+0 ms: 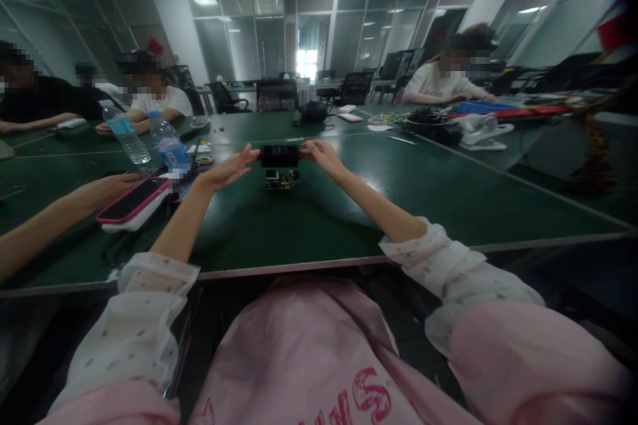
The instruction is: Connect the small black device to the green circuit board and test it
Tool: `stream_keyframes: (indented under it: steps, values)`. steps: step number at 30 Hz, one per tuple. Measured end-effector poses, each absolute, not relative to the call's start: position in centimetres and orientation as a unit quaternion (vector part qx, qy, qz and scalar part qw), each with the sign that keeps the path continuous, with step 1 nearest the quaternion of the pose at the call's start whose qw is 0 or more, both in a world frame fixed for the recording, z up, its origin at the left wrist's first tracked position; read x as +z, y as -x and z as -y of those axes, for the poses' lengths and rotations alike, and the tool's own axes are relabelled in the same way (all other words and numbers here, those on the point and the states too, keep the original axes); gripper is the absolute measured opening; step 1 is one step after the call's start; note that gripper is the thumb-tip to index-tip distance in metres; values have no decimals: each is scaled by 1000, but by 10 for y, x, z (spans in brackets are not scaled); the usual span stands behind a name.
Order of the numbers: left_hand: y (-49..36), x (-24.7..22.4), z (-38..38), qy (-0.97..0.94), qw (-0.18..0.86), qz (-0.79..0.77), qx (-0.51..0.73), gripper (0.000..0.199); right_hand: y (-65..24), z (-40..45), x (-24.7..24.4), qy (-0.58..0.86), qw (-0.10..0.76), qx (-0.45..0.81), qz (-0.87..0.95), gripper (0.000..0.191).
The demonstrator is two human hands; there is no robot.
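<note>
Over the green table, a black rectangular box (279,156) with a dark, shiny face is held level between both my hands. The fingers of my left hand (230,169) reach straight out to its left end, thumb side up. At its right end, my right hand (321,157) grips the edge with bent fingers. Just below the box sits a small circuit board (282,180) with a little lit part at its left. Whether the box touches the board I cannot tell.
A phone in a pink case (133,200) lies left of my arm, beside another person's hand (112,187). Two water bottles (130,139) stand behind it. Cables (431,125) and a white clamp-like object (483,133) lie far right. Several people sit around the table (399,192).
</note>
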State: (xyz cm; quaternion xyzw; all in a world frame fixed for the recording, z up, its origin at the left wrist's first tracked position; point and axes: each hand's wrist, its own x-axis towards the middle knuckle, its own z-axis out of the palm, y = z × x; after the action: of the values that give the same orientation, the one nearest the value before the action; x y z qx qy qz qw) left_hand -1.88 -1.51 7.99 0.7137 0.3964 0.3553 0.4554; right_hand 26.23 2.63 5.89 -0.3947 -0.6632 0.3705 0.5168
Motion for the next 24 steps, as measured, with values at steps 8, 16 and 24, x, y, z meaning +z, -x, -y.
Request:
stream_keyframes:
  steps: [8,16,24]
  values:
    - [21,93,27,-709,500,-372,330,73,-264,-25,60,421,526,379,634,32]
    - [27,103,37,-693,522,-368,335,70,-261,-19,65,426,523,381,631,28]
    - [30,100,36,-698,522,-383,307,66,-262,-28,57,426,499,342,673,30]
